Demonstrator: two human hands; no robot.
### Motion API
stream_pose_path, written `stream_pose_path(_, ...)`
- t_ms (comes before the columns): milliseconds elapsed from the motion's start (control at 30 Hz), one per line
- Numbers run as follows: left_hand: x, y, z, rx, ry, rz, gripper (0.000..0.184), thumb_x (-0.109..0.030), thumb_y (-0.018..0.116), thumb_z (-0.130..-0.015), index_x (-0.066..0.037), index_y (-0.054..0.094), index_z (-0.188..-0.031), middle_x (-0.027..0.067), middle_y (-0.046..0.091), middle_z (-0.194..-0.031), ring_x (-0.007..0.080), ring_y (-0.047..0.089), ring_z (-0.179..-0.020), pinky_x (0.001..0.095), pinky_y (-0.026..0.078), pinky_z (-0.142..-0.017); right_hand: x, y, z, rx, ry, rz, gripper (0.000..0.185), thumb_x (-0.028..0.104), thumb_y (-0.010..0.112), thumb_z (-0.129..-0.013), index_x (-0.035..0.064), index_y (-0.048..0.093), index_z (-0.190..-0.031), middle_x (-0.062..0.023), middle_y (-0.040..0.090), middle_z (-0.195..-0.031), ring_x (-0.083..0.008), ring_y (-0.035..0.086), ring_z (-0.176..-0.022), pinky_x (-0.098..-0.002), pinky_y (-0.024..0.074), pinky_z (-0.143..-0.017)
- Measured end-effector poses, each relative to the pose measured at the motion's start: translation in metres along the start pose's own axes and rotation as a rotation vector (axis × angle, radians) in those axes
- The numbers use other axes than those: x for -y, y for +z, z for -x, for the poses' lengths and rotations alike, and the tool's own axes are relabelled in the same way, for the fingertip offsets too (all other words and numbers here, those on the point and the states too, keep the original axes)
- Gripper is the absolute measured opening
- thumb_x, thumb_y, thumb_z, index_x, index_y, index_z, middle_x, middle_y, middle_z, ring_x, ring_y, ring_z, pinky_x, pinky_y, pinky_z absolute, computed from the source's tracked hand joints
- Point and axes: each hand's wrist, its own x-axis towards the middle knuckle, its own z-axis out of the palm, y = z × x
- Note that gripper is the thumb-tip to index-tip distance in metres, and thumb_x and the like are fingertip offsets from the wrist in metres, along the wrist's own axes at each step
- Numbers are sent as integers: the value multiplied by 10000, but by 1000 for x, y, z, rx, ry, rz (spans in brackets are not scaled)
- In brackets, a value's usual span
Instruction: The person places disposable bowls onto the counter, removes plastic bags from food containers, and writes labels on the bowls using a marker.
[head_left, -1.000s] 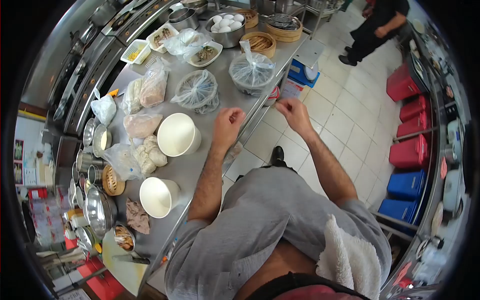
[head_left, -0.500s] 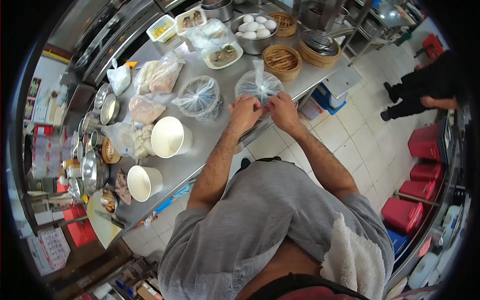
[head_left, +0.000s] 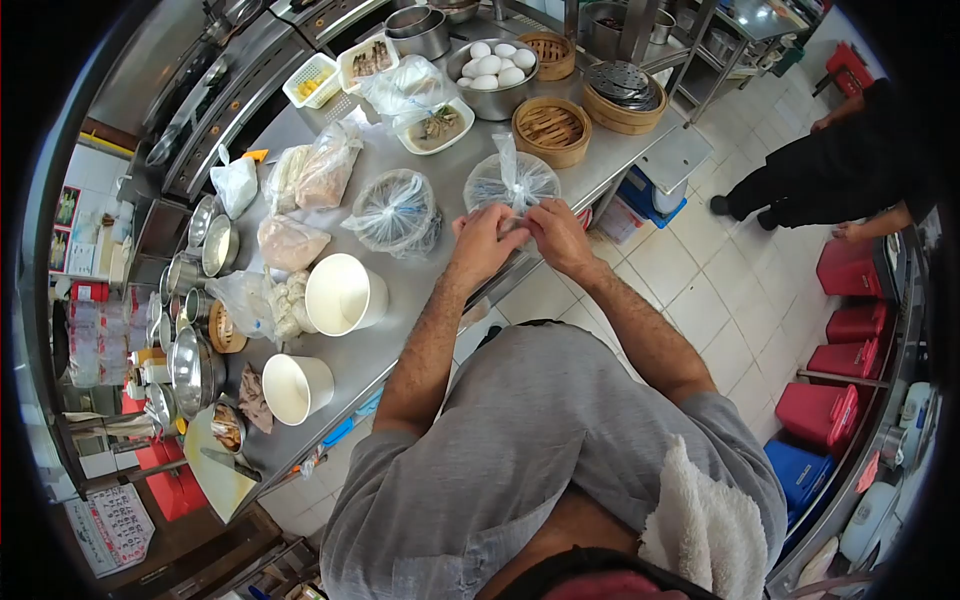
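Note:
At the near edge of the steel table, a round container wrapped in a clear plastic bag [head_left: 515, 180] stands with a knotted tail pointing up on top. My left hand [head_left: 486, 240] and my right hand [head_left: 558, 235] meet at the near side of it. Fingers of both hands are pinched together, apparently on thin clear plastic of the bag; the fingertips are partly hidden. To the left sits a second bagged round container [head_left: 393, 213], also gathered at its top, and neither hand touches it.
Bamboo steamers [head_left: 552, 132] and a metal bowl of eggs [head_left: 492, 75] stand beyond the bags. Two white tubs [head_left: 346, 294], bagged food [head_left: 312, 175] and metal bowls [head_left: 195, 370] fill the left side. On the right, a person in black [head_left: 835, 165] stands near red bins [head_left: 815, 412].
My hands stay close together at the bag, drawn slightly toward me from it. The view has shifted a little. The person on the right has changed position.

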Motion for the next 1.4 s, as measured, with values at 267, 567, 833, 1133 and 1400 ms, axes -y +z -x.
stream_pose_path(267, 11, 14, -8, -1, 108, -163, 136, -149, 622, -778, -106, 503, -829, 8, 552, -656, 240, 574, -694, 405, 357, -785, -5, 17, 4, -84, -32, 101, 91, 80, 579, -790, 19, 514, -807, -153, 528, -791, -351, 521, -775, -443, 436, -663)
stream_pose_path(567, 5, 29, -15, -248, 87, -277, 154, -89, 609, -731, -82, 466, -787, 112, 590, -669, 365, 576, -636, 483, 436, -583, -3, 38, 4, -75, 80, 261, 146, 108, 582, -769, 36, 465, -817, -154, 536, -782, -350, 561, -768, -449, 475, -645)
stream_pose_path(833, 17, 30, -17, -368, 41, -327, 137, -48, 596, -724, -58, 463, -757, 120, 573, -718, 353, 569, -639, 472, 437, -550, -9, 46, 4, -32, 130, 259, 169, 87, 587, -735, 38, 475, -852, -147, 540, -805, -342, 568, -758, -449, 481, -631)
stream_pose_path(1133, 43, -9, -8, -357, -5, -77, 254, -35, 634, -706, -27, 519, -933, 118, 499, -891, 291, 517, -791, 392, 439, -695, 14, -10, 2, -70, 272, -144, 278, 100, 634, -739, 33, 533, -989, -163, 508, -932, -327, 527, -872, -395, 449, -765)
stream_pose_path(1400, 35, 7, 10, -410, -113, 43, 225, -121, 661, -782, -18, 469, -836, 95, 453, -818, 222, 475, -707, 332, 424, -621, 15, 39, 11, -197, 218, 6, 392, 122, 711, -698, 14, 500, -1011, -171, 491, -949, -329, 505, -876, -379, 435, -764)
